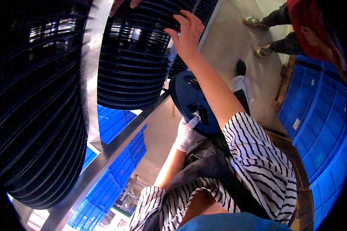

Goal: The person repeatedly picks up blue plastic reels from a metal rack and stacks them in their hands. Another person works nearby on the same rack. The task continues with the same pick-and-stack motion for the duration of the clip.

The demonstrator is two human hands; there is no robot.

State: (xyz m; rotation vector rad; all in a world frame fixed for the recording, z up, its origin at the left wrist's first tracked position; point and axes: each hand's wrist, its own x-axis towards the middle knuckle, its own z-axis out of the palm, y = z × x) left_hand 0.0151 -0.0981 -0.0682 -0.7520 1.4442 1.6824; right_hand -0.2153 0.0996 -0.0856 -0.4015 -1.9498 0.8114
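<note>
My left hand, in a white glove, grips a black plastic reel by its lower part near the cut-out hub. The reel is tilted in front of my lap, its flat side partly hidden behind my right forearm. My bare right hand reaches forward with thumb and fingers apart at the right edge of a row of black reels packed closely together on a metal rack. Whether its fingertips touch them I cannot tell. A bigger-looking row of reels fills the left side.
A metal upright and rail frame the rack. Blue crates sit below and beyond it; more blue crates stand at right. Another person's legs are at the upper right. Someone's fingers show at the top edge.
</note>
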